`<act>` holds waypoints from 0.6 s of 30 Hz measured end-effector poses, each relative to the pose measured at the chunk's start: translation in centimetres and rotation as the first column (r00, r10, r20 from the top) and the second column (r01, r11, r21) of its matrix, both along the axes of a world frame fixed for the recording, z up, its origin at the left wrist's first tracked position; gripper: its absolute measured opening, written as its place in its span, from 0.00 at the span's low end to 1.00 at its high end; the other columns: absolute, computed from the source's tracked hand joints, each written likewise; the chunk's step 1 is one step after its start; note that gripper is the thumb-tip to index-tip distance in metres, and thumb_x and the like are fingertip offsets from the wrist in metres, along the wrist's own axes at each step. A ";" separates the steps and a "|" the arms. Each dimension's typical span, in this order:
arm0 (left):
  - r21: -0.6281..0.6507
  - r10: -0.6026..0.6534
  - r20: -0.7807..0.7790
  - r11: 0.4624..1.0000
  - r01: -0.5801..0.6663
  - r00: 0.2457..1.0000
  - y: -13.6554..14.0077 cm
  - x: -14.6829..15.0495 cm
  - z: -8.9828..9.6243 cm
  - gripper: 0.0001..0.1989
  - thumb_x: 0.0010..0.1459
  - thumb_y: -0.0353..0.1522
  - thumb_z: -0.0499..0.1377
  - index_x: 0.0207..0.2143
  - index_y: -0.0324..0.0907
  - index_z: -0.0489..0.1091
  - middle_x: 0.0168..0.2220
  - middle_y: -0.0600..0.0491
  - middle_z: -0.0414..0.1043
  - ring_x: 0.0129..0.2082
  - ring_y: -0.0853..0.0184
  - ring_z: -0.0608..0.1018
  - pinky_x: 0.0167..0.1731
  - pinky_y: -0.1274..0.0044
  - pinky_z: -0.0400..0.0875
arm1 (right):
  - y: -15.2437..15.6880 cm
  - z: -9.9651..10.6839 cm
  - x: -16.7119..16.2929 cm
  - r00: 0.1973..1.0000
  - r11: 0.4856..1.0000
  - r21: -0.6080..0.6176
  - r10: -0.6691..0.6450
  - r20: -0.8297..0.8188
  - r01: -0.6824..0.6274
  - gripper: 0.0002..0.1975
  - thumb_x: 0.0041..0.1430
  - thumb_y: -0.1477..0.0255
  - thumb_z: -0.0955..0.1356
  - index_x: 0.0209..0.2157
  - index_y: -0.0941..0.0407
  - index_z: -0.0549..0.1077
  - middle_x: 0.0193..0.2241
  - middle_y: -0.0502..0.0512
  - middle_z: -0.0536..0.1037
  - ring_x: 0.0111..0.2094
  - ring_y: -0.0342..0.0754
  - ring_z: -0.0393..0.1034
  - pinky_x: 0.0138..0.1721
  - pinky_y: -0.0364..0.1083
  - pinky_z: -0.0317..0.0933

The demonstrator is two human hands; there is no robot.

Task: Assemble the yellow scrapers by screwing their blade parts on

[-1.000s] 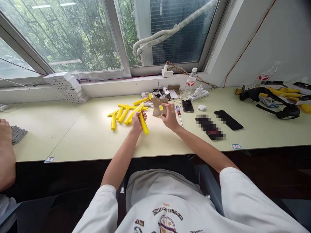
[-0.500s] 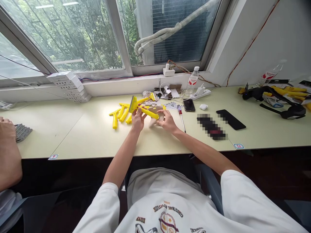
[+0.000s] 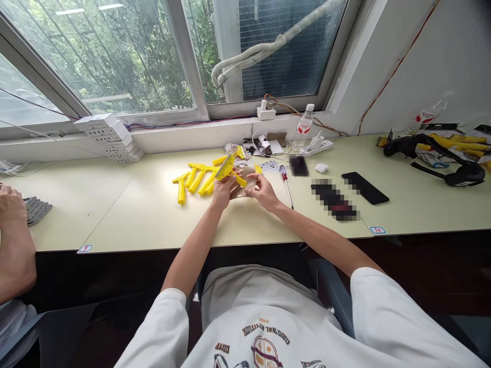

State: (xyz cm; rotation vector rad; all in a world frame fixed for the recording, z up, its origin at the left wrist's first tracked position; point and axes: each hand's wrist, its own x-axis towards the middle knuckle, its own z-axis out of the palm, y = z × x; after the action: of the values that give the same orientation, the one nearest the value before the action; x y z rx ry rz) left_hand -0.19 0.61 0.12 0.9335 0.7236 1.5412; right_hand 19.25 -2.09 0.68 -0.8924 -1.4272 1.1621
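My left hand [image 3: 221, 193] is closed around a yellow scraper [image 3: 227, 167], with its wide head up and its handle slanting down to the right. Between my two hands is a thin, brownish, shiny plastic bag [image 3: 242, 191]; my right hand [image 3: 264, 192] pinches its right edge. The handle's end lies over the bag, and I cannot tell whether it is inside. Several yellow scraper handles [image 3: 196, 179] lie on the table just left of my left hand. Behind the bag sits another yellow scraper [image 3: 241, 152].
A screwdriver [image 3: 286, 186] lies right of my right hand. Farther back stand a water bottle [image 3: 303, 128] and a power strip [image 3: 320, 147]. A black phone-like slab [image 3: 365, 188] and a black headset [image 3: 441, 158] are to the right. Another person's arm [image 3: 15, 240] rests at the left.
The scraper has turned and come down to the right, its head now nearer the bag. My left hand shifted slightly right; my right hand stays at the bag's edge.
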 end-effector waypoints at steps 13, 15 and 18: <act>-0.086 -0.073 -0.045 0.994 0.069 0.996 -0.1 0.5 0.0 0.25 0.50 0.47 0.84 0.40 0.43 0.83 0.47 0.47 0.89 0.40 0.58 0.88 0.44 0.66 0.84 | 1.3 -1.4 0.3 0.983 0.987 -0.088 0.145 0.116 -0.136 0.25 0.58 0.50 0.79 0.45 0.50 0.70 0.45 0.54 0.80 0.40 0.51 0.79 0.35 0.49 0.72; -0.044 -0.079 -0.120 0.996 0.074 0.990 -0.1 0.5 -0.1 0.25 0.50 0.50 0.83 0.37 0.42 0.83 0.43 0.48 0.88 0.37 0.60 0.87 0.41 0.68 0.82 | 1.2 -1.4 0.2 0.985 0.983 -0.123 0.148 0.092 -0.137 0.27 0.59 0.48 0.79 0.44 0.50 0.69 0.43 0.52 0.79 0.37 0.49 0.78 0.32 0.47 0.71; 0.032 -0.042 -0.206 0.998 0.050 0.978 -0.1 0.4 -0.1 0.25 0.56 0.54 0.79 0.39 0.42 0.85 0.39 0.49 0.86 0.39 0.58 0.86 0.40 0.70 0.80 | 1.3 -1.3 0.1 0.996 0.990 -0.117 0.086 0.038 -0.081 0.29 0.58 0.44 0.79 0.41 0.51 0.68 0.41 0.50 0.77 0.35 0.47 0.78 0.30 0.46 0.70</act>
State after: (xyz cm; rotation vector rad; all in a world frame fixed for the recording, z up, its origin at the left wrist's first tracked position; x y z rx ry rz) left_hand 0.22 0.53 0.07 1.1410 0.8158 1.4348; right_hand 19.35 -0.82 -0.58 -0.9500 -1.4552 1.3064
